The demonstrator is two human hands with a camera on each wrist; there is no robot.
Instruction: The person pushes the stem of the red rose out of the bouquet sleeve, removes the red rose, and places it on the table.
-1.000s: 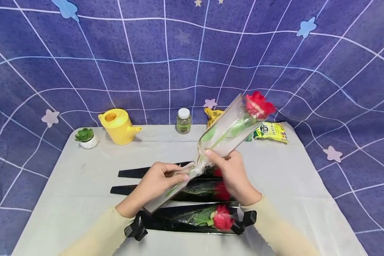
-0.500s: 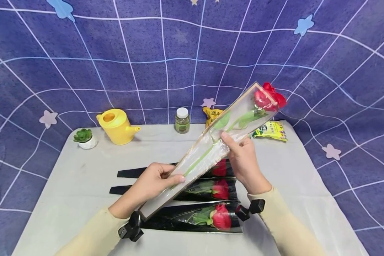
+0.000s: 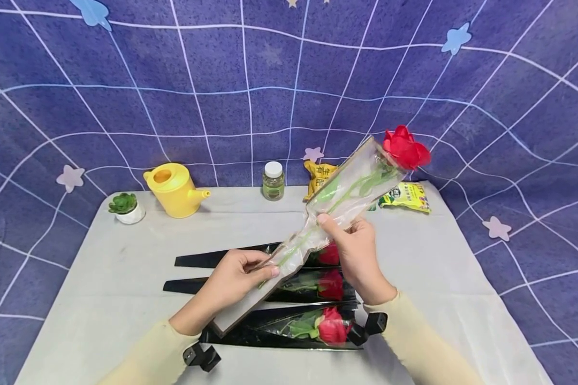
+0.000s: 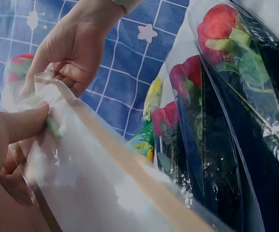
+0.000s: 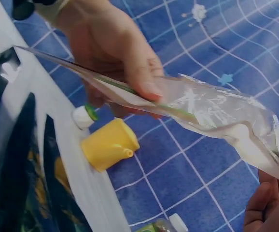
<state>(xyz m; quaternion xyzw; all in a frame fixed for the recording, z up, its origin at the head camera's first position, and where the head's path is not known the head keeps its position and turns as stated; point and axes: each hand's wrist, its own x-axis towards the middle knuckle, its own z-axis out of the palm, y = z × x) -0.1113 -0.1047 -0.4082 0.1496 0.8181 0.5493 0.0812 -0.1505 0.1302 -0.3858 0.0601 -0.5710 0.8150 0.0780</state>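
A red rose (image 3: 406,148) on a green stem lies slanted in a clear sleeve with a brown border (image 3: 354,192). Its bloom stands out past the sleeve's wide upper end. My left hand (image 3: 236,278) pinches the narrow lower part, thumb on top. Higher up, my right hand (image 3: 358,254) grips the sleeve with the thumb across its front; its other fingers are mostly behind. Between the hands the film is creased and bent. Beneath lie roses in black sleeves: a near one (image 3: 331,326), a middle one (image 3: 329,284) and a far one (image 3: 328,254), partly covered.
Along the table's back edge stand a potted succulent (image 3: 129,208), a yellow watering can (image 3: 175,191), a small white-capped jar (image 3: 273,182), a yellow packet (image 3: 319,177) and a yellow-green packet (image 3: 407,197). A blue grid-patterned cloth (image 3: 270,64) hangs behind the white table (image 3: 125,278).
The sleeve was bunched, then stretched straight half a second ago, and is now creased again as my right hand came back toward the left. The bloom now protrudes farther from the sleeve.
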